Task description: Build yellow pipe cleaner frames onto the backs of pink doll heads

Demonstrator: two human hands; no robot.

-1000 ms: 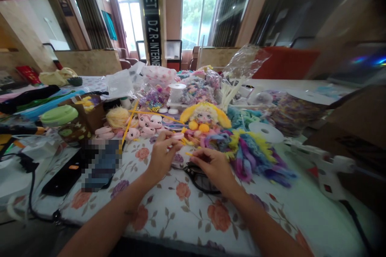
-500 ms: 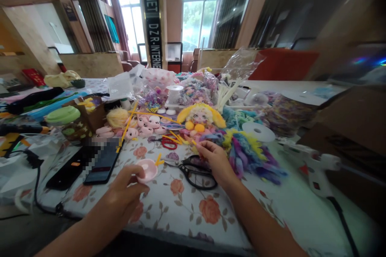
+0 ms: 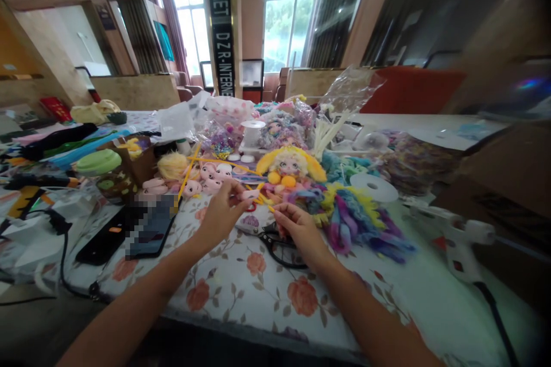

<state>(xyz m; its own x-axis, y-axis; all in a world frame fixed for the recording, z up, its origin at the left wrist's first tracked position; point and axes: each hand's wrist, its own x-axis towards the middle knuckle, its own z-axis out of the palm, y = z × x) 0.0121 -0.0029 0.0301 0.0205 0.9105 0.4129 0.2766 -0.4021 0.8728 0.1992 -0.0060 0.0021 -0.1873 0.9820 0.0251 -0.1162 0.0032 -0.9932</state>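
Note:
My left hand [image 3: 226, 206] is closed on a small pink doll face shell [image 3: 249, 195], tilted so that its inside is hardly seen. Just to the right, my right hand [image 3: 297, 229] pinches a short yellow strip [image 3: 270, 209], its tip close to the shell; I cannot tell if they touch. Beneath my right hand lie scissors with black handles [image 3: 286, 255], partly covered. Red-handled scissors [image 3: 252, 206] show between the hands, mostly hidden. Behind them sits a doll with long yellow ears [image 3: 287, 167]. Several pink doll faces [image 3: 210, 175] are piled to the left.
Two phones [image 3: 157, 229] lie at left beside a green-lidded cup [image 3: 101, 169]. Colourful fluffy yarn [image 3: 353, 212] and a white spool [image 3: 373, 187] are at right. A glue gun [image 3: 460, 241] with a cable stands near a cardboard box [image 3: 495, 183]. Bagged materials crowd the back.
My left hand has moved up and right with the pink shell, tilting it, and is now close to my right hand. My right hand has barely moved, still pinching the yellow strip.

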